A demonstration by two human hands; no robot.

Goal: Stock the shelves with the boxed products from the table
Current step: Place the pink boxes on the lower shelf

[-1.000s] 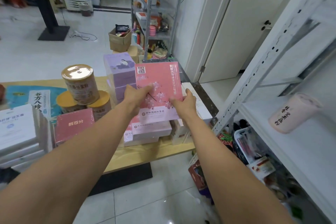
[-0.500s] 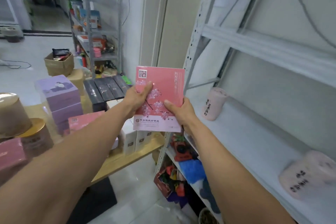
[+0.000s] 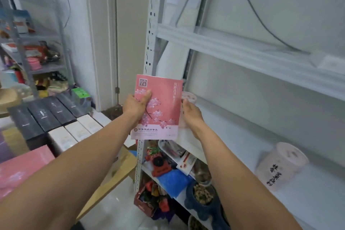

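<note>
The white shelf board (image 3: 242,145) has bare room between two pale cups: the far cup (image 3: 189,97) at its far end, the near cup (image 3: 280,166) on its near part. A perforated post (image 3: 152,43) stands at its far front corner.

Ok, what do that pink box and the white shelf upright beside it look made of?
Pink box: probably printed cardboard with a smooth, slightly glossy coat; flat faces, crisp edges, printed blossoms. Shelf upright: seemingly white-painted metal; rows of punched slots and dark chips in the paint.
</note>
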